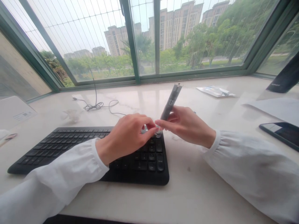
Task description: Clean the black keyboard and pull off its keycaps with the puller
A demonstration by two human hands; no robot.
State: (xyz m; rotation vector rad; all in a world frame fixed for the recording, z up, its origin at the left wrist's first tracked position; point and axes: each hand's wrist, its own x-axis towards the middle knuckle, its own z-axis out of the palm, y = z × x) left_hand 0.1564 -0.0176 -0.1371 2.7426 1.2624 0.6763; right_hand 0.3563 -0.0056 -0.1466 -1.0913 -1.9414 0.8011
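Observation:
A black keyboard (77, 137) lies on the pale stone counter, its number pad under my hands. In my right hand (187, 124) is a slim dark grey tool (171, 101), tilted up and to the right, with small fittings at its upper end; its exact kind is unclear. My left hand (130, 133) is over the keyboard's upper right part, thumb and fingers pinched together against my right fingertips. Something small and shiny (158, 134) shows just below the pinch, too blurred to name. Whatever my left fingers hold is hidden.
Behind the keyboard lies a coiled black cable (93, 106). A phone (281, 133) and white paper (277, 107) are at right, with a flat plastic packet (216, 91) farther back. The window frame (149, 79) bounds the counter. A white box (15, 112) stands at left.

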